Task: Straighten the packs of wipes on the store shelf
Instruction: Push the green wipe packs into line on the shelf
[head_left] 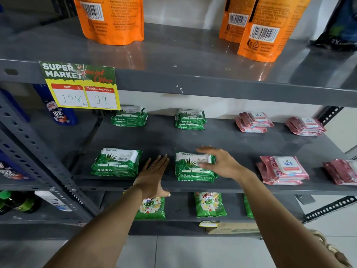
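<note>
On the grey middle shelf lie small stacks of wipe packs. A green front stack sits at the centre, and my right hand lies over its right side with fingers spread and straight. My left hand rests flat on the shelf just left of that stack, fingers straight, thumb over the front edge. Another green stack lies front left. Two green stacks sit at the back. Pink stacks lie to the right, at the front and at the back.
Orange pouches stand on the upper shelf, which carries a price tag. Green detergent packs stand on the lower shelf. Blue bottles stand in the bay to the left, beyond a perforated upright. Pale floor tiles lie below.
</note>
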